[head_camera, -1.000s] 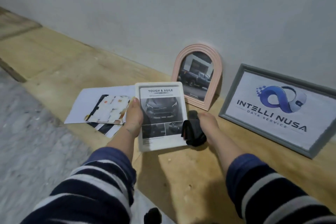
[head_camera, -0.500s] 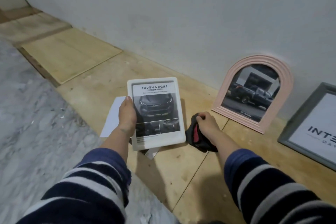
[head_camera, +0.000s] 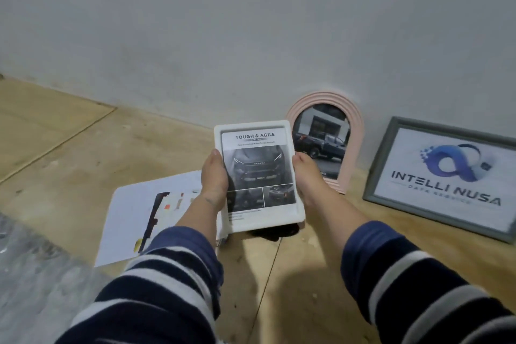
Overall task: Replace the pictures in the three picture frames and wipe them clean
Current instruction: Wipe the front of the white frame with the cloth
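A white rectangular frame with a "TOUGH & AGILE" car picture is held upright above the wooden floor. My left hand grips its left edge. My right hand grips its right edge. A dark cloth shows just under the frame's bottom edge; whether it lies on the floor or hangs from my right hand I cannot tell. A pink arched frame with a truck photo leans on the wall behind. A grey frame with an "INTELLI NUSA" logo leans to the right.
Loose printed sheets lie on the plywood floor to the left. A marbled grey surface lies at the lower left. A plain grey wall runs along the back.
My right hand has come from the floor, where it held the dark cloth, to the frame's right edge. The view has swung back right, showing the grey frame whole again.
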